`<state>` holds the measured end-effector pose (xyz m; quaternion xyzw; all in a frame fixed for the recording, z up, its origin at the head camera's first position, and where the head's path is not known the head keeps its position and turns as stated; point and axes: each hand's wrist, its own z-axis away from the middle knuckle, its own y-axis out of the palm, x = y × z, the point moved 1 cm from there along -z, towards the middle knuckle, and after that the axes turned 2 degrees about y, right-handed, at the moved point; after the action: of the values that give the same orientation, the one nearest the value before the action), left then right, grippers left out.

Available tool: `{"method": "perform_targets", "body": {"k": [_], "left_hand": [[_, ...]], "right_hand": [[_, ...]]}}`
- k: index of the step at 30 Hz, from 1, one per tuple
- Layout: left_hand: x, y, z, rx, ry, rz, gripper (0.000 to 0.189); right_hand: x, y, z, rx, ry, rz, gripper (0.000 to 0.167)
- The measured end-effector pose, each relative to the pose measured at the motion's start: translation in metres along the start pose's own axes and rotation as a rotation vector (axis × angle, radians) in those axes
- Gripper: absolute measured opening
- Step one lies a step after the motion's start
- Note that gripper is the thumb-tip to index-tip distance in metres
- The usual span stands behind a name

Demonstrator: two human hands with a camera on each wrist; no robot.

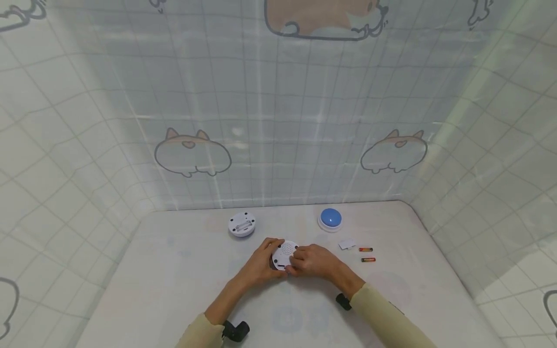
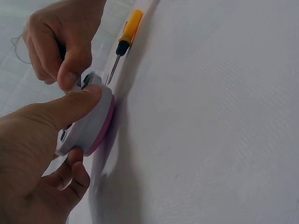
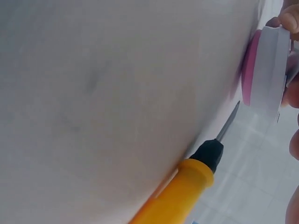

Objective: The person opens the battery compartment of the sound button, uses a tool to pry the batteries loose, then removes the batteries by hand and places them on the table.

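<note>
A round white push button with a pink underside is tipped in my left hand, its thumb on the back rim and fingers below. The back faces up, with speaker holes, dark feet and a dark slot near the lower edge. My right hand curls over the right side of that back. Its thumb and fingertips pinch a small pale piece there, mostly hidden by the fingers. Beside the button lies a screwdriver with a yellow handle, its metal tip toward the pink side.
Farther left, another white round button lies back up, its battery compartment exposed. A blue-domed button stands at the back right. Nearby lie a small white piece and two batteries, one behind the other. Patterned curtains surround the table.
</note>
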<state>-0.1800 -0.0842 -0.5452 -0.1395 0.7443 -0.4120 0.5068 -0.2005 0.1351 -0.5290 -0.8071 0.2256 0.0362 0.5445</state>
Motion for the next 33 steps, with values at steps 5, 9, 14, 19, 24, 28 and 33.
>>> {"method": "perform_targets", "body": {"k": [5,9,14,19,24,28,33], "left_hand": [[0.001,0.0,-0.001,0.001,0.014,-0.015,0.092],[0.002,0.0,-0.002,-0.004,0.024,-0.032,0.092],[0.0,-0.001,-0.002,-0.008,0.009,-0.032,0.092],[-0.004,-0.003,0.0,-0.004,-0.006,-0.034,0.09],[-0.004,-0.003,0.001,-0.005,-0.01,-0.025,0.091],[-0.001,-0.001,0.001,-0.011,-0.003,-0.027,0.093],[-0.001,-0.001,0.001,-0.02,0.012,-0.024,0.094]], "right_hand": [[-0.001,-0.001,0.0,0.026,0.037,-0.02,0.024],[-0.001,-0.002,0.001,0.056,0.094,-0.063,0.025],[-0.001,-0.007,0.0,0.075,0.216,-0.106,0.031],[0.0,-0.007,0.001,0.129,0.33,-0.134,0.039],[0.002,-0.006,0.001,0.196,0.436,-0.152,0.046],[0.003,-0.008,0.0,0.207,0.461,-0.183,0.045],[0.005,-0.011,-0.001,0.216,0.446,-0.201,0.041]]}}
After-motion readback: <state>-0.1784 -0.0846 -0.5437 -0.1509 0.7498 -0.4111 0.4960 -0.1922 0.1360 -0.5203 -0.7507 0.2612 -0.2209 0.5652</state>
